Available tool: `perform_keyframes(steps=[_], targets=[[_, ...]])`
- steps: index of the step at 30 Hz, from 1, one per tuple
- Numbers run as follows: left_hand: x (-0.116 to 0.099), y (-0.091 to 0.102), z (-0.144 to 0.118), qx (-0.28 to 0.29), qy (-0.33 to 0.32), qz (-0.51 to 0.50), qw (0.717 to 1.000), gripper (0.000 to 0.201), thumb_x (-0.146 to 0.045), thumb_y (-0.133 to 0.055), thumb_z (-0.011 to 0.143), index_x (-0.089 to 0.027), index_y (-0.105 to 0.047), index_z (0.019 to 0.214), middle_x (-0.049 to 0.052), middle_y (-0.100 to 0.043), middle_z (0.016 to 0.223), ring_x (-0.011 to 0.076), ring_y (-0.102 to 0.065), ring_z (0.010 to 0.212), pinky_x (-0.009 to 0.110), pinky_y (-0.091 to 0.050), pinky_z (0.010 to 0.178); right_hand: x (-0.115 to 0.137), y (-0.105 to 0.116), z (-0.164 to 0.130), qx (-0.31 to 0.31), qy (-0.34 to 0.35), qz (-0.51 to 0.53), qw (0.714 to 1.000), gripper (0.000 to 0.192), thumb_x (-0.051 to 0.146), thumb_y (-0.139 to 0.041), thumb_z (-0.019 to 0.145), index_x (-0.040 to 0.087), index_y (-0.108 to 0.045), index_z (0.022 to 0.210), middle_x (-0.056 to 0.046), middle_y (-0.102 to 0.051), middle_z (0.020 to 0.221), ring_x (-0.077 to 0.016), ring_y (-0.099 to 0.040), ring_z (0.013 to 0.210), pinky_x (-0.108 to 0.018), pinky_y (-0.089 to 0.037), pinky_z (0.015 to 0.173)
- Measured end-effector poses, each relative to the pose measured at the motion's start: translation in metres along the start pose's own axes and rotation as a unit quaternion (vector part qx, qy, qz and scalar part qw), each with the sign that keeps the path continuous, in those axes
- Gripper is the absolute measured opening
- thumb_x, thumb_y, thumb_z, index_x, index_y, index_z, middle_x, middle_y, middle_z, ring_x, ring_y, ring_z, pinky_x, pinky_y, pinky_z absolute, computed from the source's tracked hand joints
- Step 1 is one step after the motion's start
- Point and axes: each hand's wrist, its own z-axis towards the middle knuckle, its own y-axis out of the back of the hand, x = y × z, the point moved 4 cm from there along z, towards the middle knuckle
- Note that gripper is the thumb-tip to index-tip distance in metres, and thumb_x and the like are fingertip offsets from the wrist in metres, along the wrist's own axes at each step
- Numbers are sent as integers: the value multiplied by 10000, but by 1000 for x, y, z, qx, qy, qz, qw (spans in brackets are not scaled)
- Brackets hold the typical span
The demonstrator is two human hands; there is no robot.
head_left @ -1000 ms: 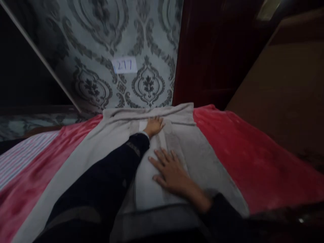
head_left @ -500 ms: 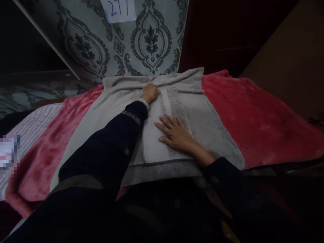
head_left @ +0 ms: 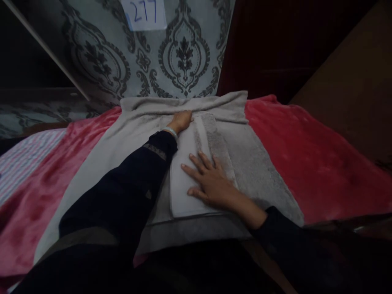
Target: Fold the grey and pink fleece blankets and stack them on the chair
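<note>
A folded light-grey towel (head_left: 182,198), with a pale band and a fuzzy darker strip along its right part, lies on a larger grey plush cloth (head_left: 260,159). My left hand (head_left: 181,120) is closed at the towel's far end, its fingers curled down into the fabric beside the rumpled far edge of the cloth. Nearer to me, my right hand (head_left: 212,181) rests flat on the folded towel with its fingers spread. My left forearm covers part of the cloth's left side.
Under the grey cloth spreads a red plush blanket (head_left: 306,159), showing on both sides. Striped fabric (head_left: 32,151) lies at the far left. Behind stands a panel with damask pattern (head_left: 183,57), bearing a paper marked 277 (head_left: 145,14). A dark red surface (head_left: 266,45) rises at the back right.
The view has shifted slightly, so the bedding and both hands appear lower. My right hand's fingers are spread a little wider on the towel. My left hand stays at its far end.
</note>
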Motion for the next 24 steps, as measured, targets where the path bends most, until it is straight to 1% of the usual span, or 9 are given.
perform_keyframes(steps=[2, 4, 6, 8, 11, 14, 17, 21, 24], targets=[[-15, 7, -7, -34, -40, 31, 998, 425, -252, -449, 964, -99, -583, 1338, 216, -545, 1435, 343, -459, 1357, 520, -327, 1122, 3, 0, 1, -3, 14, 4, 1000, 758, 623, -493, 974, 357, -202, 1621, -33, -48, 1717, -372, 3, 1561, -672, -67, 1216], [-34, 5, -17, -40, -130, 40, 990, 483, -316, -458, 976, -138, -531, 1419, 184, -437, 1557, 341, -343, 1459, 557, -229, 1183, 5, -1, 2, -3, 25, 11, 1000, 760, 601, -513, 973, 355, -201, 1621, -36, -34, 1716, -360, 6, 1563, -661, -50, 1222], [-49, -5, -28, -3, -208, 32, 978, 561, -412, -423, 1003, -212, -415, 1527, 128, -308, 1655, 323, -226, 1530, 575, -156, 1213, 6, -3, 3, 1, 27, 21, 999, 771, 592, -536, 966, 350, -208, 1620, -45, -30, 1714, -361, 23, 1563, -661, -41, 1221], [-52, -16, -33, 32, -228, 24, 973, 602, -474, -350, 1028, -258, -305, 1588, 98, -219, 1695, 313, -155, 1559, 587, -131, 1219, 6, -5, 3, 1, 27, 30, 999, 779, 598, -545, 960, 347, -216, 1619, -53, -30, 1713, -362, 40, 1562, -664, -34, 1219], [-46, -24, -31, 50, -225, 15, 973, 628, -520, -311, 1035, -267, -260, 1607, 90, -187, 1703, 308, -145, 1565, 576, -131, 1225, 6, -6, 2, -6, 33, 44, 998, 765, 611, -509, 972, 346, -205, 1622, -55, -26, 1712, -352, 59, 1562, -663, -30, 1220], [-40, -23, -29, 47, -226, 6, 973, 629, -531, -309, 1035, -271, -267, 1607, 78, -198, 1700, 297, -159, 1564, 558, -139, 1231, 5, -7, 1, -8, 39, 55, 998, 746, 606, -485, 984, 360, -188, 1623, -45, -20, 1713, -345, 62, 1563, -658, -32, 1223], [-41, -19, -30, 43, -217, 12, 975, 630, -525, -316, 1033, -271, -268, 1608, 72, -205, 1698, 294, -168, 1563, 553, -141, 1235, 5, -6, 2, -5, 39, 56, 998, 744, 582, -504, 983, 373, -184, 1621, -30, -21, 1713, -344, 46, 1564, -649, -29, 1227], [-45, -12, -41, 44, -138, 34, 989, 671, -563, -349, 1011, -253, -287, 1603, 114, -238, 1682, 331, -199, 1553, 605, -114, 1227, 7, -4, 3, -2, 37, 57, 998, 711, 574, -478, 994, 382, -193, 1617, -23, -32, 1712, -332, 40, 1566, -651, -42, 1225], [-39, -5, -60, 58, -75, 27, 995, 683, -573, -332, 1010, -228, -297, 1599, 151, -205, 1684, 331, -157, 1564, 610, -100, 1225, 8, -3, 4, 3, 24, 52, 998, 685, 552, -469, 1003, 381, -207, 1613, -23, -53, 1710, -321, 27, 1567, -647, -54, 1226]])
